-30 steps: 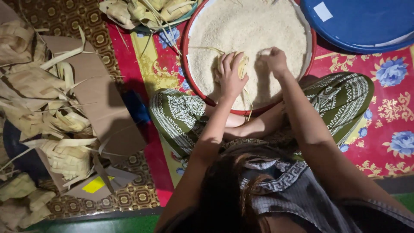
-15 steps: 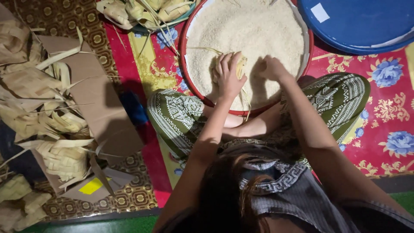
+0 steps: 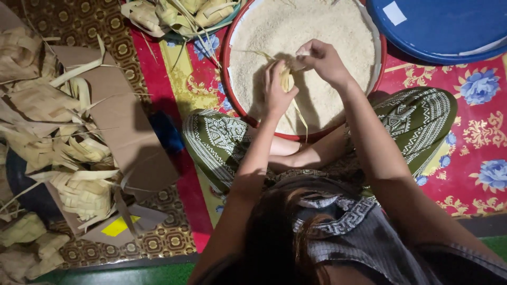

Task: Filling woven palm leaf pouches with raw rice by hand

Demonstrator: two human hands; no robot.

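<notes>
A big round basin with a red rim (image 3: 376, 68) holds a mound of uncooked white rice (image 3: 296, 31). Over the rice, my left hand (image 3: 275, 91) grips a small woven palm-leaf pouch (image 3: 287, 80), its loose leaf strips hanging down. My right hand (image 3: 319, 59) is lifted just above the pouch with the fingers pinched together, and some rice shows in them. I sit cross-legged in green patterned trousers (image 3: 417, 119) right behind the basin.
A pile of empty woven leaf pouches (image 3: 58, 153) lies on flattened cardboard (image 3: 124, 124) at the left. More pouches fill a green bowl (image 3: 177, 13) at the top. A blue round lid (image 3: 443, 29) sits at the top right on the red flowered mat (image 3: 475, 153).
My right hand has risen from the rice and moved over the pouch. My left hand stays on the pouch.
</notes>
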